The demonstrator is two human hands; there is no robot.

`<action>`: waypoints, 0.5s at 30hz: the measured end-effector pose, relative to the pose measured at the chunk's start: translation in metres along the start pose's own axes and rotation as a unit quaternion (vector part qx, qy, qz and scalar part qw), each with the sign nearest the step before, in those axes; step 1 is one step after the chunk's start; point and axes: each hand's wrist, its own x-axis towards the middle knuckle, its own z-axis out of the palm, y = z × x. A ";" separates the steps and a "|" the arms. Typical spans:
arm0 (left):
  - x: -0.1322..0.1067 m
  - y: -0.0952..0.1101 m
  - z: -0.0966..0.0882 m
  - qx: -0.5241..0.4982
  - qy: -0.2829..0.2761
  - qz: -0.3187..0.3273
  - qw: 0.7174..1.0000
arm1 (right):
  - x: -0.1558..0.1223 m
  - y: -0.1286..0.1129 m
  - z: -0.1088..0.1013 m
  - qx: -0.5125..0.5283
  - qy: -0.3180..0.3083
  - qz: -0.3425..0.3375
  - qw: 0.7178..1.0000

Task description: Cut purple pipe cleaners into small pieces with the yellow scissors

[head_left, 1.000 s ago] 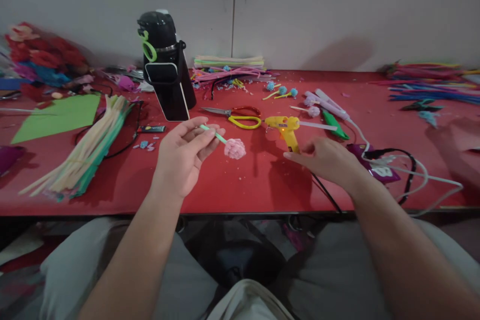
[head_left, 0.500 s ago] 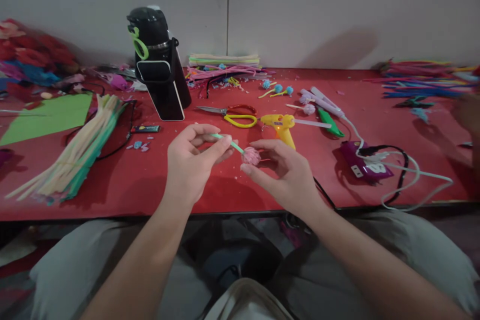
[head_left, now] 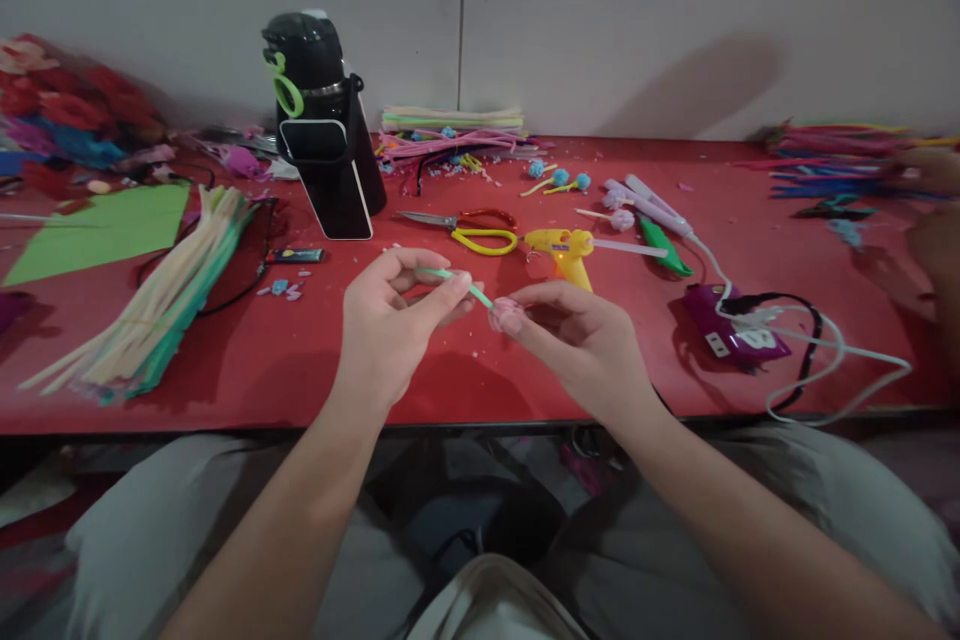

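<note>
Currently, the left grip (head_left: 390, 325) pinches the green stem (head_left: 481, 296) and the right grip (head_left: 589, 340) clasps the pink bloom (head_left: 502, 316) at its end, both held between the two grips above the red tabletop (head_left: 450, 385). Just beyond the right grip sits a yellow glue gun (head_left: 560, 244); red-and-yellow scissors (head_left: 484, 240) lie beyond both grips. A bundle of cream and green strips (head_left: 154, 305) lies left of the left grip.

Both hands (head_left: 397, 325) (head_left: 585, 345) pinch — close together, forearms (head_left: 292, 510) angled inward.
</note>
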 end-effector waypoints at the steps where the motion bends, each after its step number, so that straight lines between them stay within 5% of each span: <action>1: 0.000 0.000 0.000 -0.001 -0.002 0.000 1.000 | 0.000 0.000 0.000 0.005 0.000 0.004 1.000; 15: -0.001 0.003 0.000 0.016 0.005 0.004 1.000 | 0.002 0.002 -0.002 0.002 -0.005 0.015 1.000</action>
